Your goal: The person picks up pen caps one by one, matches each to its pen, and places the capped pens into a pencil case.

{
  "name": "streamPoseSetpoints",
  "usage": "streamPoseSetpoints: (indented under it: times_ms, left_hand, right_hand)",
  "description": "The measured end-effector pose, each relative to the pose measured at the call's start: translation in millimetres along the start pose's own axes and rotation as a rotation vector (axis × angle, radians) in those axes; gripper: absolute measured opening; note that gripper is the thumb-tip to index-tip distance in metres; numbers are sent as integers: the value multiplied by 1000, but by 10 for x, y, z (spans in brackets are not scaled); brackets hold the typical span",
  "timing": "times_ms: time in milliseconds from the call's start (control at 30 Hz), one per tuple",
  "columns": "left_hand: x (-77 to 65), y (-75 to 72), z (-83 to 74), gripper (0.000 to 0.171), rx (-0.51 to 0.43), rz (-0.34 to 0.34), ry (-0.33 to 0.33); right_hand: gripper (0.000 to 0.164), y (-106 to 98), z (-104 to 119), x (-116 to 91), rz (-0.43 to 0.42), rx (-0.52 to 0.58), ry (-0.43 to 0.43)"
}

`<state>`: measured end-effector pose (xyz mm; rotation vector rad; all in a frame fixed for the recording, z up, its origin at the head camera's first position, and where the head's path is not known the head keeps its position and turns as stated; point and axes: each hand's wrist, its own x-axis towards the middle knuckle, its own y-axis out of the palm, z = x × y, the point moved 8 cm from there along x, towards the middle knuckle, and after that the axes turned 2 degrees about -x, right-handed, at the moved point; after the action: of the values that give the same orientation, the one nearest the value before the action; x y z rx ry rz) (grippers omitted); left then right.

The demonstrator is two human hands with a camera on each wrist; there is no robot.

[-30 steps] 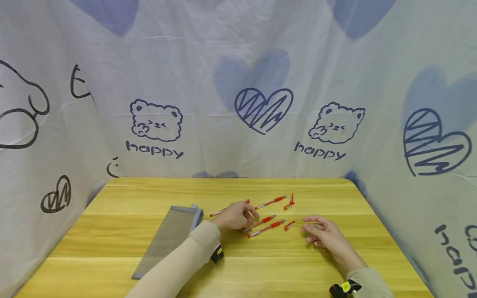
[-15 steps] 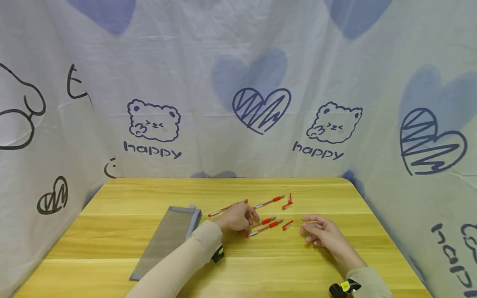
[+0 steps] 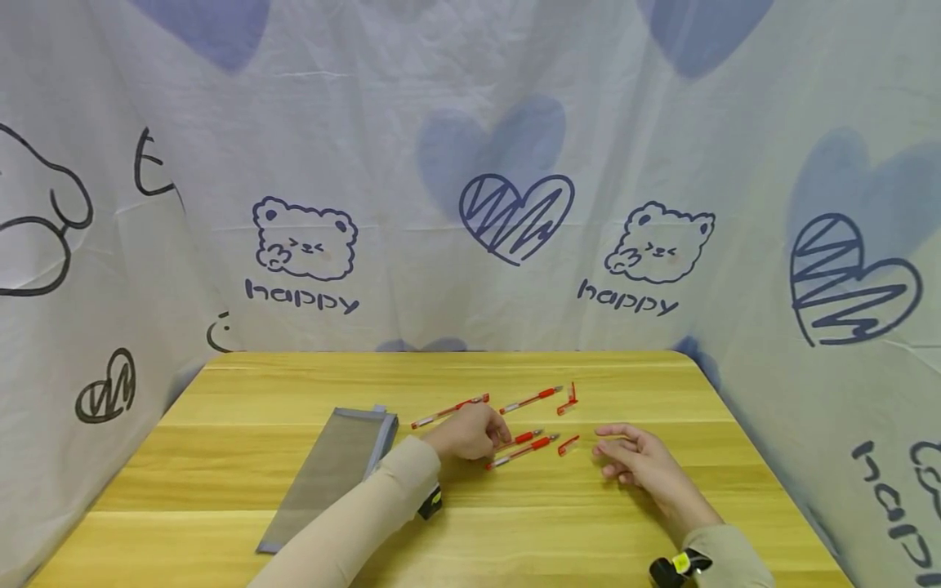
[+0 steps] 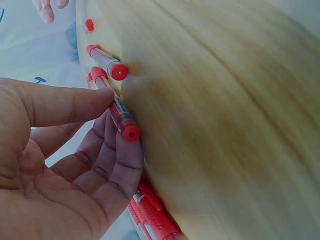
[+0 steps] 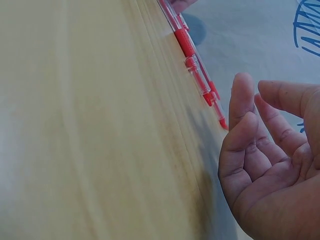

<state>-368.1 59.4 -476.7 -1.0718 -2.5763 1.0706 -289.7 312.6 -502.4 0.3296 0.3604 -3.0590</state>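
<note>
Because the blunt end points leftward, probably, the left hand (image 3: 470, 431) pinches a red pen (image 3: 526, 438) there between thumb and fingers.
Seen from this pen, the right hand (image 3: 635, 461) is nearer and rightward, fingers loosely apart, holding nothing; the grey pouch (image 3: 323, 482) lies left; a second pen (image 3: 535, 447) lies just on the near side; one cap (image 3: 568, 445) lies right, perhaps laid to face the bare tips. Beyond are a capped pen (image 3: 444, 413), an uncapped pen (image 3: 547, 393) and two other caps (image 3: 567, 407).
</note>
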Motion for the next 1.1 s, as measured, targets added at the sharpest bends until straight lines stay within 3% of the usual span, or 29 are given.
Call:
streamPoseSetpoints:
  times_ms: [167,367,533,1100]
  left_hand:
    - [-34,-17,-49,23,12,13,-4]
    - [-73,-47,-54,25,-28,22,-57]
    - [-80,-56,-34,26,-32,44,-53]
    - [-182,-94,37,54,-117,80,-61]
  right_hand:
    - [47,3,17,6,6,-3,5]
    - [48,7,45,5,11,-8,6]
    - [48,12,49,6,10,-14,8]
    - [44,81,57,55,-3,-92,-11]
